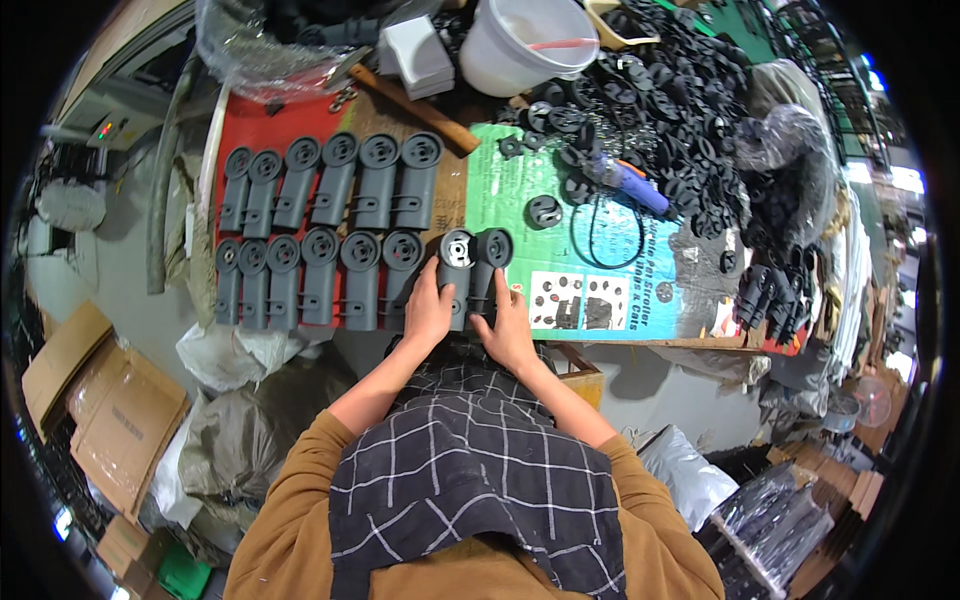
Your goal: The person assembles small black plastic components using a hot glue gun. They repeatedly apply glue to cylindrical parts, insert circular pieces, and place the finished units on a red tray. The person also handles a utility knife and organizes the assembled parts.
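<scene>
At the table's front edge stand two dark grey plastic tube fittings side by side, each with a round socket head. My left hand [429, 309] grips the left fitting [458, 279], its fingers along the side and thumb over the lower part; a bright metallic-looking insert shows in its head. My right hand [510, 322] holds the right fitting [493, 251], index finger along its right side and thumb near its lower end. To the left, similar fittings lie in a back row [377, 180] and a front row [360, 281], heads pointing away from me.
A wooden-handled hammer [420, 112] lies behind the rows. At the back are a white bucket [510, 56] and white boxes [417, 56]. Black plastic discs [645, 97] are heaped at right, beside a blue-handled power screwdriver [637, 187] with a cable. Dark fittings [772, 292] sit at far right.
</scene>
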Demonstrator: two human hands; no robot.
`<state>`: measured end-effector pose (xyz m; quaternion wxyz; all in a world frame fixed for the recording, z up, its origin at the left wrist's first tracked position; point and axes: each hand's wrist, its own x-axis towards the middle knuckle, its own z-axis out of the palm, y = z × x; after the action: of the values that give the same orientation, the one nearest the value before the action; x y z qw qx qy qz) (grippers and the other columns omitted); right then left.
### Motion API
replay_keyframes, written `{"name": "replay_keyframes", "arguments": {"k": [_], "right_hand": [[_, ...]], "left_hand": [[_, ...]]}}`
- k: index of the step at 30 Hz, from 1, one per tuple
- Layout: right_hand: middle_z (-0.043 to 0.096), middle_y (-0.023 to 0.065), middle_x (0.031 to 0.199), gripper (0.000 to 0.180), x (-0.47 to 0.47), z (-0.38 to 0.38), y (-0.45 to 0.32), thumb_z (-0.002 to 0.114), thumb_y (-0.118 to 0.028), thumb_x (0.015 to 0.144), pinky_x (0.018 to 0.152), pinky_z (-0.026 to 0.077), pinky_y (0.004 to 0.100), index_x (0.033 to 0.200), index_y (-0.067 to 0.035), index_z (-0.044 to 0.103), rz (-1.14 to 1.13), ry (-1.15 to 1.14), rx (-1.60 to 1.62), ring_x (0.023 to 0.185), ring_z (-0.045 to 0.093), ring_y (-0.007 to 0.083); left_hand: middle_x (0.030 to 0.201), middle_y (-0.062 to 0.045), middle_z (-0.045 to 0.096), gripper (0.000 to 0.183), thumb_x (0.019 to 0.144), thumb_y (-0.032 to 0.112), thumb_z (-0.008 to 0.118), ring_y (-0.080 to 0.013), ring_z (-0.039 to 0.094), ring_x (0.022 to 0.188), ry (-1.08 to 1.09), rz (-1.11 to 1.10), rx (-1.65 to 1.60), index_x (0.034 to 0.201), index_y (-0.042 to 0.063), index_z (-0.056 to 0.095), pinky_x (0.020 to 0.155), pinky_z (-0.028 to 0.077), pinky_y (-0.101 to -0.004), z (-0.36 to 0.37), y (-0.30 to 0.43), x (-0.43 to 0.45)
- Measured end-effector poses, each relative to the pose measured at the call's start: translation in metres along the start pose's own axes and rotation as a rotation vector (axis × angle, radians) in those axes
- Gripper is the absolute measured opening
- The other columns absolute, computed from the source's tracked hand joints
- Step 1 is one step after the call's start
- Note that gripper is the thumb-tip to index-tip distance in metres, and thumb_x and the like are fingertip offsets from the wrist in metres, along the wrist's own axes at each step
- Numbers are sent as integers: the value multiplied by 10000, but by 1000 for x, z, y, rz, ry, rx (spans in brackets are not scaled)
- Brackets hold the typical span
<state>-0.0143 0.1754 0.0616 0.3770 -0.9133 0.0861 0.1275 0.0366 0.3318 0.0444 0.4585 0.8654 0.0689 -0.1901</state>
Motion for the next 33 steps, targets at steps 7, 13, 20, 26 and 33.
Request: {"name": "replay_keyframes", "arguments": {"k": [7, 13, 20, 26, 33], "right_hand": [[441, 245, 1160, 839, 11, -31, 1, 813, -329, 707, 899, 417, 490, 1368, -72, 364, -70, -12, -75, 1053, 472, 423], [382, 105, 1456, 697, 134, -96, 67, 712, -426, 757, 1135, 158, 531, 1361, -185, 464, -486, 184, -729, 1383, 293, 333], [273, 58, 1548, 622, 226, -144, 108, 506, -261, 842, 1169, 68, 526, 1445, -179, 379, -530, 276, -910, 1450, 197, 292], [212, -17, 1564, 656, 263, -210, 131, 468, -269, 871, 1156, 66, 566, 1500, -176, 309, -433, 335, -864, 1443, 170, 347], [662, 144, 1056, 150, 330, -357, 169, 704, -182, 702, 822, 500, 434, 775, -73, 632, -717, 233, -73, 937, 641, 316]], "left_hand": [[1433, -301, 331, 697, 845, 141, 646, -451, 333, 1327, 76, 182, 265, 1410, -72, 298, 1098, 296, -474, -7, 45, -14], [1481, -275, 259, 854, 780, 310, 746, -449, 272, 1349, 55, 562, 403, 1452, 28, 301, 1107, 258, -513, 51, 92, 102], [1500, -217, 298, 663, 900, 406, 579, -474, 200, 1369, 534, 409, 360, 1434, 66, 382, 1125, 131, -563, 153, 139, 245], [1467, -253, 312, 677, 961, 345, 479, -414, 216, 1350, 562, 357, -27, 1510, 64, 198, 1124, 112, -509, 231, 203, 279], [1536, -279, 50, 662, 915, 224, 594, -400, 114, 1430, 430, 368, -114, 1490, 99, 289, 1138, 171, -460, 231, 268, 287]]}}
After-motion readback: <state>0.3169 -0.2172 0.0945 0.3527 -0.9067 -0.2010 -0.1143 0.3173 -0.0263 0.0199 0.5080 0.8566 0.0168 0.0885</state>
